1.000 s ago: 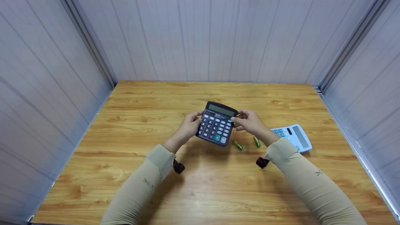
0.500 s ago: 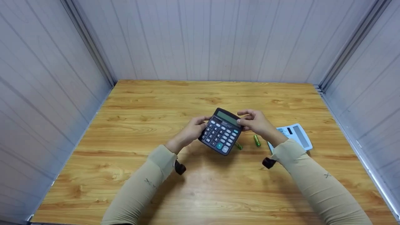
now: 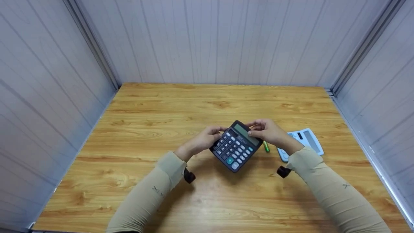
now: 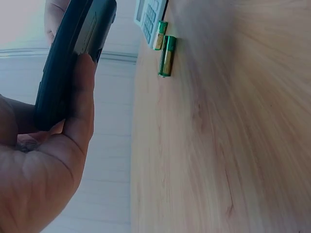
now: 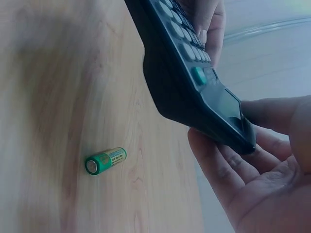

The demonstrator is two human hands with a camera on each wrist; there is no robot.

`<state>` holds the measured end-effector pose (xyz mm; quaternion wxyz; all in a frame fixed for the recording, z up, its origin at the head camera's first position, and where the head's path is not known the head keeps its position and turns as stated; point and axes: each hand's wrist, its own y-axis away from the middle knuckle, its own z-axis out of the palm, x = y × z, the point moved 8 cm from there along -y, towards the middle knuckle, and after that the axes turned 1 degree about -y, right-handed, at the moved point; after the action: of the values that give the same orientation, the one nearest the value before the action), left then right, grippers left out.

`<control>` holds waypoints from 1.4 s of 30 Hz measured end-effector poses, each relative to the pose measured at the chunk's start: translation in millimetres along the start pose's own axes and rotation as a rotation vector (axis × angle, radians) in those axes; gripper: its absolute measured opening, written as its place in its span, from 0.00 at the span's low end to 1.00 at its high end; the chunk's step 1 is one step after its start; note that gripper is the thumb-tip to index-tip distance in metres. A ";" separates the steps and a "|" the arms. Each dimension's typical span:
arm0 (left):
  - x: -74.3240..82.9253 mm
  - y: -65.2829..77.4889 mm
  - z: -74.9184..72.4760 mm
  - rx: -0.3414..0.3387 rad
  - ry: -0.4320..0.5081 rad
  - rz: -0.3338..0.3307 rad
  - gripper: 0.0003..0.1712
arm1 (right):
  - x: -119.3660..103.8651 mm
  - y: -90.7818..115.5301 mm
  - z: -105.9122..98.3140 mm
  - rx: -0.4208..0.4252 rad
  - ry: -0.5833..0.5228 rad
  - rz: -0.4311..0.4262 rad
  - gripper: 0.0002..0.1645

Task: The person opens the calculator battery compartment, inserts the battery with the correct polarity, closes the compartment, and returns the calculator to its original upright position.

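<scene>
A black calculator (image 3: 234,147) is held above the wooden table, keys facing up and its screen end turned to the upper right. My left hand (image 3: 207,139) grips its left edge, with fingers against the underside in the left wrist view. At the screen end, my right hand (image 3: 268,132) pinches the calculator, thumb on the screen and fingers beneath. A green battery (image 3: 266,146) lies on the table just right of the calculator. Two green batteries lie close together in the left wrist view, the nearer battery (image 4: 167,56) in full sight.
A light blue calculator (image 3: 302,140) lies on the table (image 3: 136,136) to the right, partly behind the right forearm. Pale panel walls (image 3: 216,42) enclose the table at the back and sides. A dark wrist camera (image 3: 283,171) hangs below the right sleeve.
Both hands have moved right and nearer with the black calculator, which has turned clockwise. It now covers one battery in the head view. The right hand has shifted its hold onto the screen end.
</scene>
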<state>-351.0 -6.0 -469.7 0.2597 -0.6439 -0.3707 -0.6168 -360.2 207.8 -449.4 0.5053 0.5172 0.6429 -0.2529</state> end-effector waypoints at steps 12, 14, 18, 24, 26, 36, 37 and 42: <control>-4.0 2.2 7.8 -0.055 -0.004 -0.036 0.25 | 2.5 7.6 8.6 -0.127 -0.022 -0.005 0.25; -3.6 3.1 8.8 -0.056 0.004 -0.035 0.25 | 3.7 8.0 8.4 -0.118 -0.030 -0.002 0.25; -4.2 4.7 9.8 -0.060 0.015 -0.037 0.25 | 4.7 9.8 7.2 -0.085 -0.043 -0.005 0.25; -5.6 6.5 9.9 -0.048 0.027 -0.045 0.23 | 5.2 12.5 4.7 -0.056 -0.040 -0.004 0.26; -5.7 7.3 8.2 -0.029 0.011 -0.037 0.23 | 5.9 12.6 2.3 -0.043 -0.037 0.002 0.26; 8.9 14.8 -5.5 0.067 -0.263 0.161 0.30 | 7.7 14.0 -11.8 -0.015 -0.085 0.048 0.28; 10.8 16.2 -6.2 0.065 -0.285 0.179 0.31 | 7.5 14.1 -12.9 -0.020 -0.096 0.053 0.29; 21.7 21.8 -3.8 0.027 -0.391 0.278 0.38 | 5.6 14.5 -18.6 -0.029 -0.140 0.080 0.32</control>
<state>-336.7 -18.5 -445.2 0.2739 -0.7925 -0.3297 -0.4338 -353.9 230.8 -445.0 0.5659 0.5162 0.5885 -0.2589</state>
